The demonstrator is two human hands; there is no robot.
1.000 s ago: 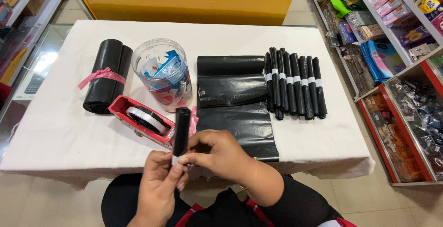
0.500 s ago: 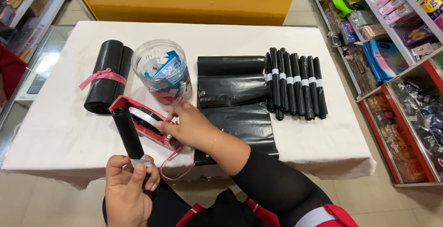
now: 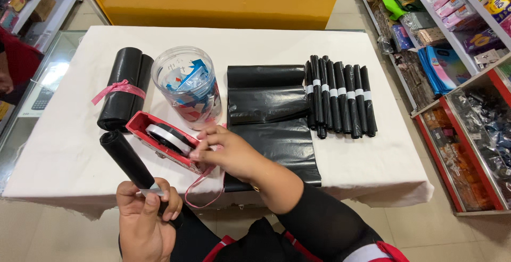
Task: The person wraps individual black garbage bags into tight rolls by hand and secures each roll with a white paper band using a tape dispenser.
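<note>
Right hand (image 3: 226, 153) now sits on tape dispenser (image 3: 165, 140), fingers pinching at its end.
Left hand (image 3: 146, 217) clenched around black roll (image 3: 128, 161), past table's (image 3: 64, 155) front edge.

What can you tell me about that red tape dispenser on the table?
The red tape dispenser is a long, plastic-looking holder lying at an angle on the white tablecloth, near the front edge. A roll of white tape sits in its middle. The right hand touches its near end; a clear plastic jar stands just behind it.
</note>
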